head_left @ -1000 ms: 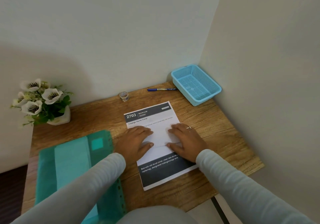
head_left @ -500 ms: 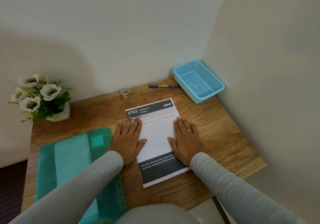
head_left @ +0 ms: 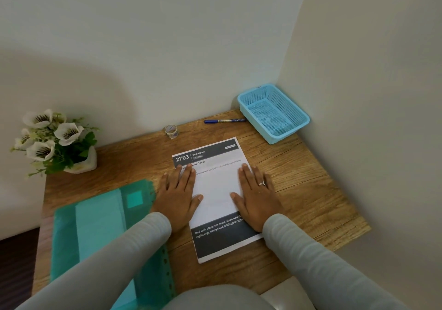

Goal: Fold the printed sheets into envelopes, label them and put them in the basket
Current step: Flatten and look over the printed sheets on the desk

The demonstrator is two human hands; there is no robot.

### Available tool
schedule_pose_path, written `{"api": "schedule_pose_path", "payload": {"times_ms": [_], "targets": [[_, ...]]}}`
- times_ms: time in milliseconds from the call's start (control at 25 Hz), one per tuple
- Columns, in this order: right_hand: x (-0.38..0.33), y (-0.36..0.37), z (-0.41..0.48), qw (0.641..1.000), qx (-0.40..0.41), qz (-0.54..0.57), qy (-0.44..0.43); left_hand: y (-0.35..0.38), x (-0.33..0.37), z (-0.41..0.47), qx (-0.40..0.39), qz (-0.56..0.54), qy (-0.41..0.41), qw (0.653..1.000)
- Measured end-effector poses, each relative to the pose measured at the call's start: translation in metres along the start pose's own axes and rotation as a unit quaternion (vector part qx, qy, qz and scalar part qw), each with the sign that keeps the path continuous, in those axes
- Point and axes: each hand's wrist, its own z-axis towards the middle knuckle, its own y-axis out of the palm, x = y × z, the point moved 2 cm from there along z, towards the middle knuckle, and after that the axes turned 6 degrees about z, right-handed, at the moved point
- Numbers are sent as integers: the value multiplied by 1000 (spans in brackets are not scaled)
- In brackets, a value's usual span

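Matt paper sheet (head_left: 216,190), wood-grain table (head_left: 299,190)

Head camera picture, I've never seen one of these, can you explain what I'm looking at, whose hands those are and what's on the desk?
This is one view from a camera worn on a person's head, looking down at their own hands. The left hand and right hand lie flat, palms down, on a printed sheet on a wooden desk. Nothing is held. At the back are a blue basket, a pen and a tape roll. On the left stand white flowers, with a green plastic folder nearer.
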Motion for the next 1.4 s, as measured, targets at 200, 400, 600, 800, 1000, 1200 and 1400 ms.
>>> {"api": "schedule_pose_path", "payload": {"times_ms": [200,400,600,800,1000,1200,1400], "targets": [[9,0,-2,1000,3,4,18,-10,39,14,14,25,18,999],[11,2,-2,1000,3,1,23,-12,65,26,1,22,45,999],[13,4,-1,1000,8,5,13,0,5,7,1,21,-7,1000],[4,-1,0,1000,0,-11,21,6,-19,-1,-12,9,-34,999],[-52,9,9,997,-20,-20,-70,13,-18,1,-13,2,-40,999],[-28,6,6,998,-14,-8,-61,11,-20,1,-28,8,-42,999],[26,-5,-6,1000,-10,-13,10,-1,-18,1,-10,49,-29,998]]}}
